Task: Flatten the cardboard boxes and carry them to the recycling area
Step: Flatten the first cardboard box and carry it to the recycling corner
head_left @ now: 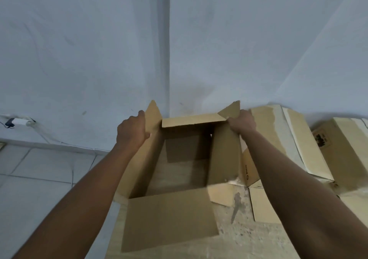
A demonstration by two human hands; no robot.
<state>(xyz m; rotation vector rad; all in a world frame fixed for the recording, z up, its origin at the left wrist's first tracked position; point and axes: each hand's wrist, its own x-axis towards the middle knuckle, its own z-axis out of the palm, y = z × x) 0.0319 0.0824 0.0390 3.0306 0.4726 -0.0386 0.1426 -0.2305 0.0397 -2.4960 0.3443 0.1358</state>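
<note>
Head view: left hand (132,132) and right hand (242,121) grip the open box's (179,179) side flaps, ready to collapse it.

Pale blue-grey walls (79,50) meet at corner; pale floor tiles (29,169) left; white adapter (19,121) low on wall.

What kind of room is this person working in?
Likely a plain indoor storage or back room: bare painted walls meeting in a corner, a tiled floor, and cardboard boxes piled by the wall beside the open box.
</note>
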